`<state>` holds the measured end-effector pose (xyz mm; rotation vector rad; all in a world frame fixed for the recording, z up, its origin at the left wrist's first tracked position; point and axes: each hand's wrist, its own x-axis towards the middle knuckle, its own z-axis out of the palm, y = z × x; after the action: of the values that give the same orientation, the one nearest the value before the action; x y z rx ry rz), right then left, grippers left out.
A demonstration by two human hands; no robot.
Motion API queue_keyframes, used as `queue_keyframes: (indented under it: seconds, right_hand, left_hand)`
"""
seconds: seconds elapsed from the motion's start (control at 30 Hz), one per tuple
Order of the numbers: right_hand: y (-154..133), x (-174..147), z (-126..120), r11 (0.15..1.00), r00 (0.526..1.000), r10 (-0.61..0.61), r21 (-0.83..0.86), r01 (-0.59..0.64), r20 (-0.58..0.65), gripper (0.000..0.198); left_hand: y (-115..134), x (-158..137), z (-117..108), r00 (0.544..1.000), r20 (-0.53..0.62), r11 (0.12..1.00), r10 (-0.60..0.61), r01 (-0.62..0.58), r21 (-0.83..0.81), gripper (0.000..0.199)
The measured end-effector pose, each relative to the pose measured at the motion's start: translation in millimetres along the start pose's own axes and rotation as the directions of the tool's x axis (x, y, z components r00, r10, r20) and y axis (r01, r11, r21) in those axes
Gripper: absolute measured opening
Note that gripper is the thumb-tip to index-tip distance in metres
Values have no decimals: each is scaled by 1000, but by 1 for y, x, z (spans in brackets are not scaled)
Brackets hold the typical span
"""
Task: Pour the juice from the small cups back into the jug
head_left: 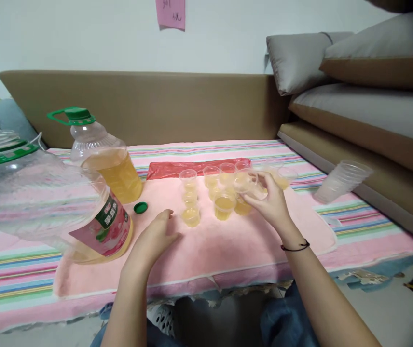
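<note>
My right hand [269, 200] is curled around a clear plastic cup [243, 180] of pale yellow drink, thumb on the near side and fingers behind. Whether that cup is raised off the mat I cannot tell. Several similar cups stand in rows close by, among them a front cup [224, 208] left of my right thumb. My left hand [159, 235] holds nothing; its fingers are apart, just left of another filled cup [191, 217]. Beyond my left wrist stands a large labelled juice bottle [114, 224], nearly drained. A green cap [140, 207] lies behind my left hand.
A second big bottle [114, 173] with a green handle, partly full, stands back left. A crumpled red plastic bag [173, 169] lies behind the cups. Stacked plastic cups [342, 182] lean at the right near cushions [369, 113]. A pink mat [206, 255] covers the striped cloth.
</note>
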<state>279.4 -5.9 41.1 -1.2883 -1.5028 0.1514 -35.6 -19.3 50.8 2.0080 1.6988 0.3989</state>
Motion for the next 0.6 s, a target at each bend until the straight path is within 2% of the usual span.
queue_keyframes:
  seconds: [0.13,0.23,0.33,0.47,0.53,0.6]
  right_hand:
    - [7,-1,-12,981,990,124,158,-112,-67,55]
    - [14,2,-38,961,965,184,238,-138,-184,59]
    - [29,13,-81,974,923,193,181,-138,-333,50]
    - [62,44,-154,988,818,151,59,-142,-555,51]
    - [84,62,-187,990,774,106,-6,-140,-624,52]
    - [105,76,-211,986,745,101,-34,-163,-659,51]
  left_hand:
    - [-5,7,3,999,-24,998,28,-29,-60,62]
    - [-11,11,5,999,-24,989,36,-39,-142,73]
    - [-19,17,8,998,-59,976,39,-51,-214,80]
    - [-32,28,10,995,-92,957,24,-50,-285,87]
    - [-36,32,11,996,-89,949,18,-45,-313,89]
    - [-38,35,13,991,-135,947,17,-59,-317,89]
